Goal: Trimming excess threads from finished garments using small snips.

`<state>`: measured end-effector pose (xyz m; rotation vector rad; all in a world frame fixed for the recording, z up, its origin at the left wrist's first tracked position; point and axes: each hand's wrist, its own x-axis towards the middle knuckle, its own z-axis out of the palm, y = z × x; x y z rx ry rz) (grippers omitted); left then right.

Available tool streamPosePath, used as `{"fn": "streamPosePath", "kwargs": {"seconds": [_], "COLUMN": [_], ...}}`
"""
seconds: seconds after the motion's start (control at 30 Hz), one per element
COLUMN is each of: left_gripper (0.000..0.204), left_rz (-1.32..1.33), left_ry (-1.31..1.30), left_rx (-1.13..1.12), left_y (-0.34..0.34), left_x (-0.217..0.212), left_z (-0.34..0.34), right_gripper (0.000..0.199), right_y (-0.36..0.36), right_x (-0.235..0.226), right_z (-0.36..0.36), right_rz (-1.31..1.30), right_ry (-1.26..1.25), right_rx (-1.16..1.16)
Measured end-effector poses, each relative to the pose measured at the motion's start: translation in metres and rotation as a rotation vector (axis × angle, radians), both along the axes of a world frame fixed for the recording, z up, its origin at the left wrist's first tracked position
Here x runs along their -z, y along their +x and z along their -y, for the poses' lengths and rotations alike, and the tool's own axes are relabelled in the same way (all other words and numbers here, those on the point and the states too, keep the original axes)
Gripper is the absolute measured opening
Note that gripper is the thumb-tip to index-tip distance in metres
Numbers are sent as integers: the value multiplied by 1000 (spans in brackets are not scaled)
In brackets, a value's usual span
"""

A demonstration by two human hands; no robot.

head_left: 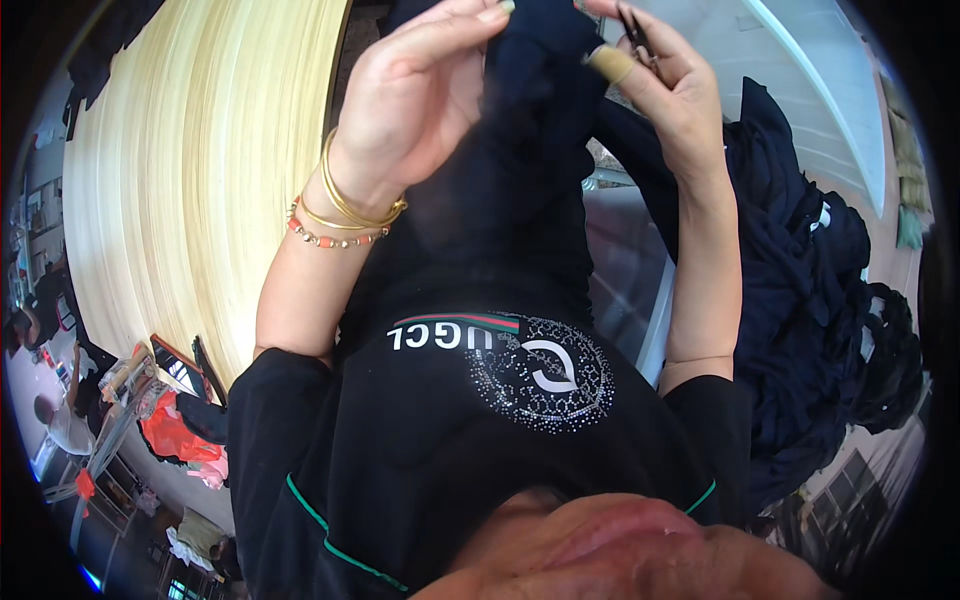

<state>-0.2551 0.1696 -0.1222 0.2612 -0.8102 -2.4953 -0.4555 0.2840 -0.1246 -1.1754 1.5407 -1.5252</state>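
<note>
A dark navy garment (520, 180) hangs between my two raised hands, in front of my black top. My left hand (420, 90), with gold bangles and a bead bracelet on the wrist, pinches the upper edge of the cloth. On the other side, my right hand (675, 95) is at the same edge, with a tan bandage around one finger. It holds a small pair of dark thread snips (636, 32) close to the cloth. The top of the garment runs out of the picture.
A heap of dark navy garments (810, 270) lies to my right. A pale wooden tabletop (190, 170) spreads at the left, and a white surface (800, 70) sits at the top right. Other people (60, 420) and an orange-red bag (175, 430) are at the lower left.
</note>
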Motion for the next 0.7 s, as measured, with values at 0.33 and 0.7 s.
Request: {"fn": "streamPosePath", "kwargs": {"seconds": [0.33,0.7], "left_gripper": [22,23], "left_rz": [70,345], "left_ry": [79,30], "left_rx": [205,-53], "left_y": [31,48], "left_x": [54,87], "left_z": [9,11], "right_gripper": [9,20], "right_y": [-2,15], "right_x": [19,15], "right_z": [6,9], "right_rz": [60,50], "right_ry": [273,247], "right_rx": [-166,-136]}}
